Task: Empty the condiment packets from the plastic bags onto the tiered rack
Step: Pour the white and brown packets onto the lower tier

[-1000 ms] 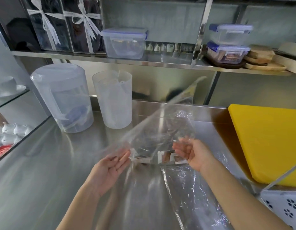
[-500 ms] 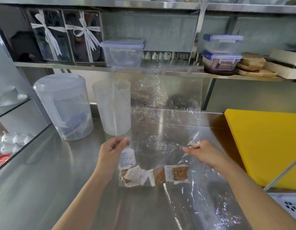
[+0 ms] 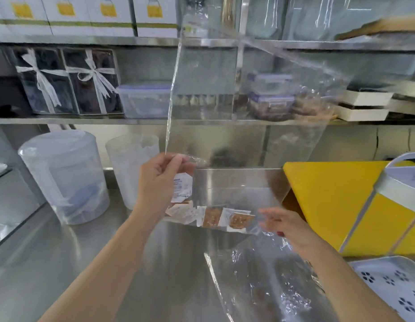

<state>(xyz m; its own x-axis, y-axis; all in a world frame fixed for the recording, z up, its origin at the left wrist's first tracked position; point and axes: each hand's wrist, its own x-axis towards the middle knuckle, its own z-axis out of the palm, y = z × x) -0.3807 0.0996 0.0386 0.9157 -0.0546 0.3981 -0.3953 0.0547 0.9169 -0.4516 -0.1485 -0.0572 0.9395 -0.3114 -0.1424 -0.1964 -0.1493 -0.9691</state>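
A clear plastic bag [image 3: 243, 145] stands tall in front of me, stretching up past the shelves. Several condiment packets [image 3: 211, 216], white and brown, lie along its bottom. My left hand [image 3: 160, 180] pinches the bag's left edge at about mid-height. At the bag's lower right corner my right hand [image 3: 283, 225] has its fingers spread; it is blurred and its hold on the plastic is unclear. A white perforated rack tier [image 3: 392, 284] shows at the lower right, with its grey frame [image 3: 394, 182] rising above.
Another crumpled clear bag [image 3: 267, 287] lies on the steel counter [image 3: 74, 263] under my right arm. Two translucent pitchers [image 3: 64, 180] stand at the left. A yellow cutting board [image 3: 329, 201] leans at the right. Shelves behind hold boxes and lidded containers [image 3: 143, 101].
My left hand has lifted the bag higher, so it hangs taller. My right hand has dropped from the bag's upper right edge to its lower right corner. The view tilted upward.
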